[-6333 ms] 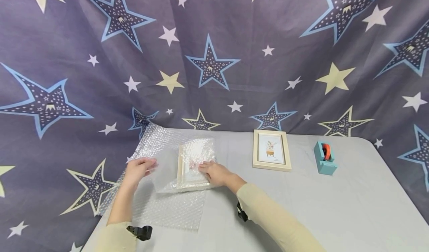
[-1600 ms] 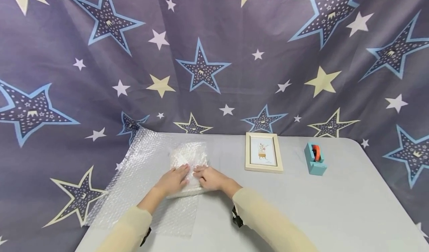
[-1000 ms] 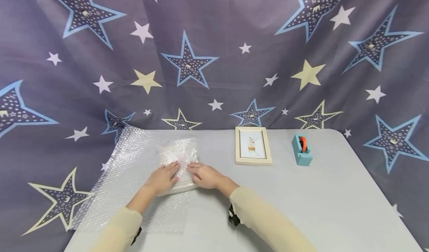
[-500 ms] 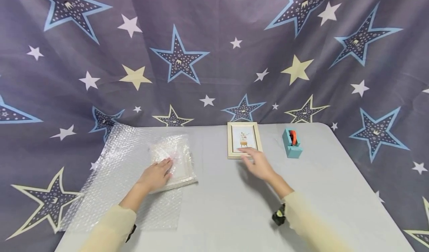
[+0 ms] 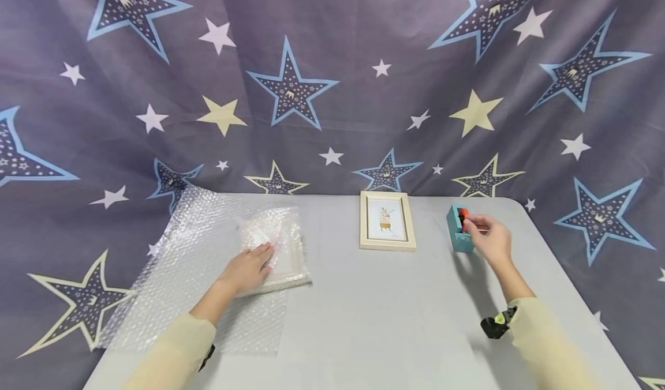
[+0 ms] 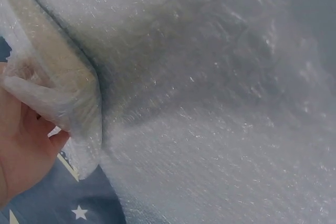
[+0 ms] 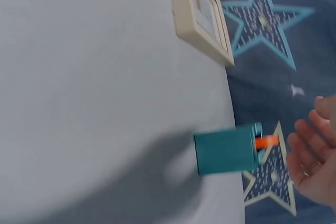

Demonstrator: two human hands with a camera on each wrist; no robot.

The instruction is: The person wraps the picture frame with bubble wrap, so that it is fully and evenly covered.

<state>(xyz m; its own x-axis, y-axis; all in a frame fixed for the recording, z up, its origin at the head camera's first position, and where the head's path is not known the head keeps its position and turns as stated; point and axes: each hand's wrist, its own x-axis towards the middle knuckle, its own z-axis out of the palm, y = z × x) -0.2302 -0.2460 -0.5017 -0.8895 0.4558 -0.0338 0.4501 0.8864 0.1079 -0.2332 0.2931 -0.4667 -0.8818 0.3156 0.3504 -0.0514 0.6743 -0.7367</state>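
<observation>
A picture frame wrapped in bubble wrap (image 5: 283, 257) lies on the left half of the table, its outline blurred by the plastic. My left hand (image 5: 248, 267) rests on its near left part; the left wrist view has this hand (image 6: 26, 145) against a loose fold of the plastic. On the right stands a teal tape dispenser (image 5: 460, 241) with an orange-red roll (image 5: 463, 219). My right hand (image 5: 490, 240) is right by the roll with nothing in its grasp. A small gap separates its loosely bent fingers (image 7: 303, 153) from the dispenser (image 7: 226, 150) in the right wrist view.
An unwrapped cream picture frame (image 5: 387, 244) with a plant print lies at the table's back, between the wrapped one and the dispenser. A wide bubble wrap sheet (image 5: 171, 286) spreads under the wrapped frame to the left edge. A star-patterned curtain (image 5: 343, 119) hangs behind the grey-white table (image 5: 363, 321).
Earlier, both hands folded and pressed the bubble wrap over the picture frame. My right hand has since left it, passed over the unwrapped frame and reached the tape dispenser; my left stays on the package.
</observation>
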